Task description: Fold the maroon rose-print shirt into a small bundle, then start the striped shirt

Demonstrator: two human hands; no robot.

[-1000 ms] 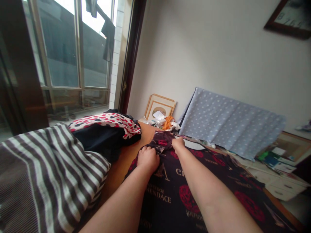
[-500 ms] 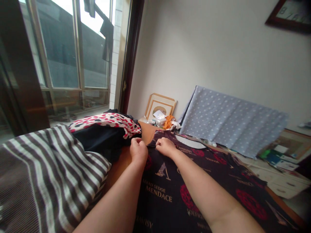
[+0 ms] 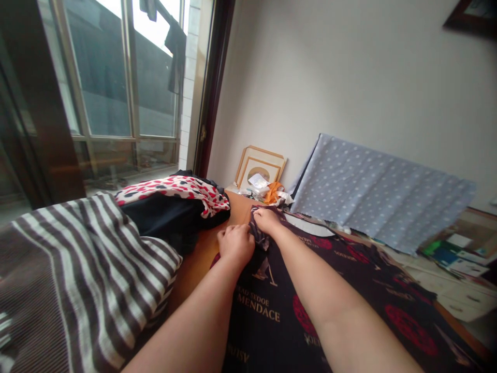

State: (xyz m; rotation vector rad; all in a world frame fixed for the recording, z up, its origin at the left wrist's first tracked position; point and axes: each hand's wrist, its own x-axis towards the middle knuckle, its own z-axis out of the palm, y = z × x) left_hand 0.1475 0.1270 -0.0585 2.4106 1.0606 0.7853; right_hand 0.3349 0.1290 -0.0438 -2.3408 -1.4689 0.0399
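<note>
A dark printed garment point(image 3: 349, 290) with red roundels and gold lettering lies spread over a wooden surface point(image 3: 202, 254). My left hand point(image 3: 235, 243) is closed into a fist on its far left edge. My right hand point(image 3: 266, 220), just beyond and to the right, pinches a bunched fold of the same cloth. The two hands nearly touch, with the gathered fold between them. Both forearms reach out over the garment.
A striped cloth point(image 3: 73, 274) is heaped at the left, with a dark pile topped by a red-spotted white cloth point(image 3: 174, 189) behind it. Picture frames point(image 3: 262, 166) and small clutter lean in the corner. A dotted blue-grey fabric point(image 3: 380, 191) stands against the wall. Window at left.
My hands were apart at the garment's far edge half a second ago; they have come together and the cloth is bunched between them again. The view shifted slightly.
</note>
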